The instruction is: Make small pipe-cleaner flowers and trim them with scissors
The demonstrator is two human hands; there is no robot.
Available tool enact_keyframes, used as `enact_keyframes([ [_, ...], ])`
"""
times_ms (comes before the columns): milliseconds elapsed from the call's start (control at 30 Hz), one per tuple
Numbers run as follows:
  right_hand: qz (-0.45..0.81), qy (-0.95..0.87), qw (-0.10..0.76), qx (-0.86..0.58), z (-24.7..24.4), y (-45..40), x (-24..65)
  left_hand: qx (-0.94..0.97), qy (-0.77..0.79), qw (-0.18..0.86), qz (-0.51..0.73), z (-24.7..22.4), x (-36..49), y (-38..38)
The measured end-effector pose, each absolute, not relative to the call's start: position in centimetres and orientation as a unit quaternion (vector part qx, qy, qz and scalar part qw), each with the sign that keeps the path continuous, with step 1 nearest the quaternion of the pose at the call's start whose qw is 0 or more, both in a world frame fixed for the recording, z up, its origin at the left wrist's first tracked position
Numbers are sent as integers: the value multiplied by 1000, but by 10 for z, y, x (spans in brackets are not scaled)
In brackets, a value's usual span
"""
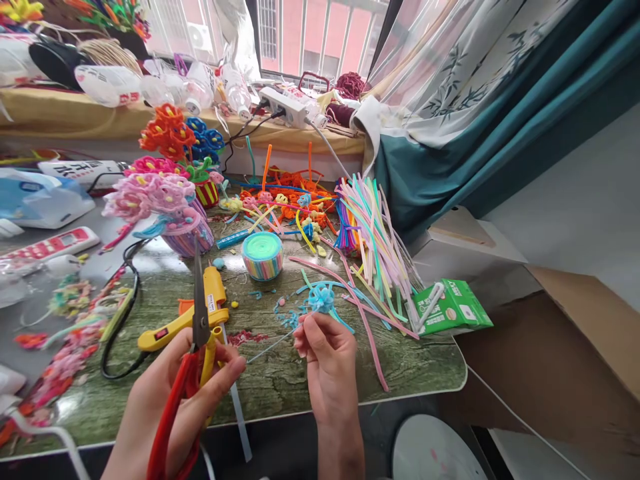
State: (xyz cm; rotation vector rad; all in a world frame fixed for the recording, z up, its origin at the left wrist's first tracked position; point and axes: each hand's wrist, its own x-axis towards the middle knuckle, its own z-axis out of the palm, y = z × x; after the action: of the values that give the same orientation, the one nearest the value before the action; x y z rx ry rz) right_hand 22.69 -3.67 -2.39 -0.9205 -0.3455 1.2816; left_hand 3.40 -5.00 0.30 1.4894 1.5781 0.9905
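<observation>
My left hand point(185, 393) is closed around red-handled scissors point(173, 413), their dark blades pointing up and away. A thin pale strand point(273, 347) runs from its fingertips to my right hand point(327, 353). The right fingers are pinched together just below a light blue fuzzy flower point(321, 297), with the strand entering at the fingertips. Beyond the scissors lies a yellow glue gun point(213, 293), partly hidden by the blades. Small blue clippings point(290, 317) are scattered left of the flower. A striped round pot with a green top point(263, 255) stands behind.
Finished flowers in a striped pot point(187, 233) stand at the back left. Loose pipe cleaners point(375, 247) and a green packet point(453, 307) lie to the right. A black cable point(136, 287) loops at left. The table's front edge point(395, 398) curves at the right; cardboard boxes point(575, 320) stand beyond.
</observation>
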Motion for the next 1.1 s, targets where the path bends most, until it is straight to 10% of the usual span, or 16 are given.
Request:
enact_keyframes([
  [333, 625, -356, 553, -420, -13, -47, 217, 524, 645, 373, 413, 2, 50, -52],
  [1100, 454, -162, 746, -459, -19, -41, 221, 471, 673, 339, 458, 28, 61, -49],
])
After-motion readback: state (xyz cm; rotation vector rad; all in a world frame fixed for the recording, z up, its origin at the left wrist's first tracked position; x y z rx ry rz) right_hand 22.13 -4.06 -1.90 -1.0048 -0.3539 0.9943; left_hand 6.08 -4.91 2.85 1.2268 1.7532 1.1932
